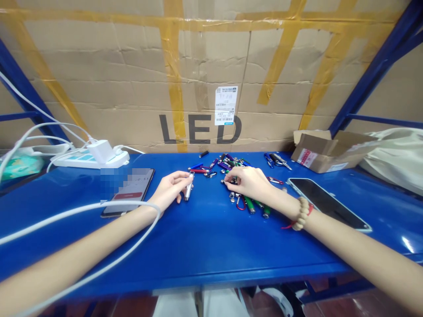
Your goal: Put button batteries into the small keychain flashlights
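Note:
My left hand is closed, with a small silver cylinder, like a mini flashlight, upright between thumb and fingers. My right hand is closed in a pinch on a tiny silver metal piece, too small to name surely. Beneath and around that hand lies a loose pile of coloured metal tubes, including green tubes, a red carabiner and small silver pieces. Between the hands, toward the back, are a red tube and a blue tube. The right hand hides part of the pile.
A phone lies left, another phone right, on the blue table. A white power strip stands back left; a white cable loops over my left forearm. An open carton and keys lie back right.

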A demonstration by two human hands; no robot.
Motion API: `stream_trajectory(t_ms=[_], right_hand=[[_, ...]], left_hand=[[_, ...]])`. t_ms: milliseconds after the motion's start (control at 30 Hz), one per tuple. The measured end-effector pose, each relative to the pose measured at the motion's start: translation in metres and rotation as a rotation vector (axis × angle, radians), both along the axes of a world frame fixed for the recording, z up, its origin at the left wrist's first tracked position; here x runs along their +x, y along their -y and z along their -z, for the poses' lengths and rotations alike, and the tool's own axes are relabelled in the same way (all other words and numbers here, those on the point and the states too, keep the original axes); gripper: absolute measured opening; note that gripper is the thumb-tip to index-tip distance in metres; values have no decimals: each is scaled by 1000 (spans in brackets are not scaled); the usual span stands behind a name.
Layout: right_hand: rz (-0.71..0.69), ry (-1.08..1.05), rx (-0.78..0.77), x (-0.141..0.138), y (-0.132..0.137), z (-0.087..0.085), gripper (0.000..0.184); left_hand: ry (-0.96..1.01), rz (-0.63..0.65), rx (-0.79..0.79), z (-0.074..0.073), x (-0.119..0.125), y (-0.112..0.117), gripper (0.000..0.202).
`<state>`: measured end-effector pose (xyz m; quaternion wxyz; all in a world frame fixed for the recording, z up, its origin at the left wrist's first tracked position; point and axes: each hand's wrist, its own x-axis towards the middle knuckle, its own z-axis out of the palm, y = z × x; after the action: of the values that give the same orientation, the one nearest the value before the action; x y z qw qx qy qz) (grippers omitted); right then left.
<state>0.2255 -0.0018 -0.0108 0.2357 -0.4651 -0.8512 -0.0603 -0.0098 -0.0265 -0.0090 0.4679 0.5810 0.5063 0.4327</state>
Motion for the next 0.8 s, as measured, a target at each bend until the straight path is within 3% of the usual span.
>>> stream_trajectory(t_ms=[400, 800], right_hand=[[148, -91, 31, 1, 1, -6, 12], [140, -86, -42, -1, 3, -6, 11]], left_hand=[[-10, -2, -8, 1, 0, -1, 36], [-13, -16, -10, 1, 0, -1, 36]])
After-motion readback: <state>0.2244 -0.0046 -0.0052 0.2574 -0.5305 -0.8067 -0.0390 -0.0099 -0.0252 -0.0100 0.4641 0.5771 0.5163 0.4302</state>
